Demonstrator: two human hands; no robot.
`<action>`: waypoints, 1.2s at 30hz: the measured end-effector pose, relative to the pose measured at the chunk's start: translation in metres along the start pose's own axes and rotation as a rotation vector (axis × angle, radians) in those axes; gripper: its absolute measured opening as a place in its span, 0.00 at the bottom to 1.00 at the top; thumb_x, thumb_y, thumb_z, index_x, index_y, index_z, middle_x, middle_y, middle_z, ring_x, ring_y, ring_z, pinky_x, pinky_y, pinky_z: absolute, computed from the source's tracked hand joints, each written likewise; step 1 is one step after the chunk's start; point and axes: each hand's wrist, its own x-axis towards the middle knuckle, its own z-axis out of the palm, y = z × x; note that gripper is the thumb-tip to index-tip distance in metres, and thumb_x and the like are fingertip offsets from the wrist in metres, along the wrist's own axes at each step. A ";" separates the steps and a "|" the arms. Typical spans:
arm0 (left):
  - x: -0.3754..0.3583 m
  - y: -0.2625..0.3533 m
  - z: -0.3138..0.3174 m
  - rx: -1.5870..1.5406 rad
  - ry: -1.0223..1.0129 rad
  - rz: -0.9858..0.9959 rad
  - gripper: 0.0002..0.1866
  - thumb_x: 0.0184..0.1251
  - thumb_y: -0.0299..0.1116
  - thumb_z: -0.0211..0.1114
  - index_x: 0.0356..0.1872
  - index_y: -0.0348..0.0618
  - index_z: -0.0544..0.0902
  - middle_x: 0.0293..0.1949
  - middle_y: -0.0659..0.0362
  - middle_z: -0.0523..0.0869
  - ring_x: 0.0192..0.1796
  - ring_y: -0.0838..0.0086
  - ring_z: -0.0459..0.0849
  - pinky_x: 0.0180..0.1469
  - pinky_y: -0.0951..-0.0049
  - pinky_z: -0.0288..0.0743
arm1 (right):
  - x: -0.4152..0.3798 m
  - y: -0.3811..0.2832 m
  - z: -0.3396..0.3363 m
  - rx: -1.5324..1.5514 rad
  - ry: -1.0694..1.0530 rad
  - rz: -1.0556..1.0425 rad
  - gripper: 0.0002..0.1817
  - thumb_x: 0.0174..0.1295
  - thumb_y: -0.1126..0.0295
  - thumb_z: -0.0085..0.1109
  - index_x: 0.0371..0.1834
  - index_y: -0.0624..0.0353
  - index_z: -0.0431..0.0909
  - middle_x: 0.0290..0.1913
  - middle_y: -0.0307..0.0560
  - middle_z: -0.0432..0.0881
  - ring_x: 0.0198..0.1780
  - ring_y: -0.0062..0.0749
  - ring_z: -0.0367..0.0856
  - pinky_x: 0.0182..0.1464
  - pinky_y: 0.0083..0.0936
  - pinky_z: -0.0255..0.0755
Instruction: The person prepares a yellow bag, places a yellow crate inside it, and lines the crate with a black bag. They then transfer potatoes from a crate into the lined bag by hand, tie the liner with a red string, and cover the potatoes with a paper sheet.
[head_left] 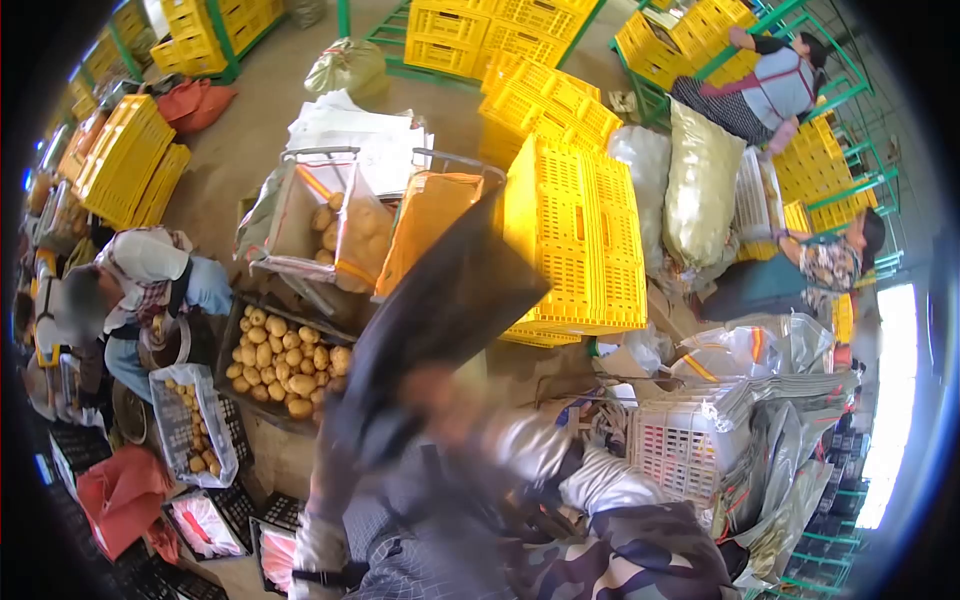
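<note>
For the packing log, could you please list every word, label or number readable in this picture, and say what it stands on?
No text can be read anywhere in the picture.
The yellow slatted plastic crates show no legible marks.
The white woven plastic sacks look blank.
The dark flat sheet in the blurred hand shows no print.

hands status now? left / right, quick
Left hand: gloved, at the lower edge of the dark flat piece; whether it's gripping can't be told.
Right hand: motion-blurred against the same piece; grip can't be told.
</note>
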 end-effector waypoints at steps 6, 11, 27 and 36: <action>0.085 -0.015 0.001 0.364 -0.556 -0.020 0.21 0.66 0.32 0.58 0.58 0.34 0.76 0.44 0.54 0.84 0.47 0.65 0.84 0.52 0.71 0.78 | -0.067 0.057 -0.058 1.195 0.170 0.435 0.24 0.66 0.65 0.56 0.61 0.67 0.72 0.61 0.59 0.76 0.62 0.43 0.75 0.66 0.41 0.67; 0.096 -0.036 -0.050 0.560 -0.235 -0.171 0.17 0.57 0.23 0.61 0.50 0.36 0.81 0.44 0.58 0.85 0.48 0.73 0.82 0.56 0.73 0.74 | -0.137 0.363 -0.082 -0.013 0.873 1.118 0.24 0.63 0.53 0.60 0.46 0.65 0.81 0.41 0.57 0.86 0.43 0.44 0.85 0.48 0.34 0.76; 0.053 -0.050 -0.151 0.240 0.242 -0.346 0.18 0.63 0.19 0.61 0.55 0.38 0.80 0.49 0.54 0.86 0.49 0.68 0.86 0.52 0.72 0.81 | -0.085 0.543 -0.118 -0.268 0.095 1.615 0.58 0.51 0.41 0.64 0.77 0.64 0.46 0.77 0.63 0.51 0.77 0.53 0.53 0.75 0.39 0.52; 0.047 -0.051 -0.148 0.243 0.306 -0.312 0.14 0.60 0.21 0.65 0.48 0.39 0.83 0.43 0.58 0.87 0.43 0.72 0.86 0.48 0.73 0.80 | -0.061 0.467 -0.159 -0.296 0.442 1.613 0.38 0.43 0.55 0.67 0.56 0.66 0.69 0.57 0.63 0.78 0.60 0.55 0.76 0.62 0.40 0.69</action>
